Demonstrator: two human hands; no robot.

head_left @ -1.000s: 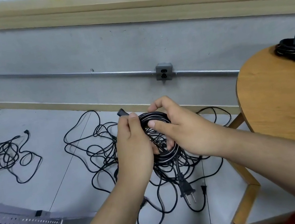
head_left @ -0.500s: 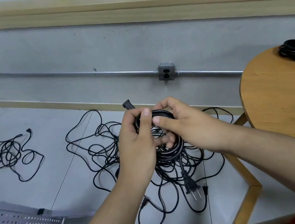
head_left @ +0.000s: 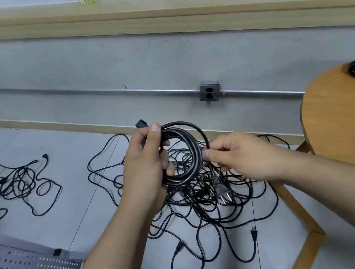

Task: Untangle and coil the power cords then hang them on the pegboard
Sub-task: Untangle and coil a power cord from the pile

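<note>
Sharing the coiled cord [head_left: 186,131], left hand [head_left: 146,166] grips one side, right hand [head_left: 242,158] pinches another.

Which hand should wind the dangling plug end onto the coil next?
Right, probably: the right hand pinches the strand leading to the plug, while the left hand grips the coil.

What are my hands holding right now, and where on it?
The left hand grips the coiled cord at its left side, thumb on top. The right hand pinches the coil's right side.
</note>
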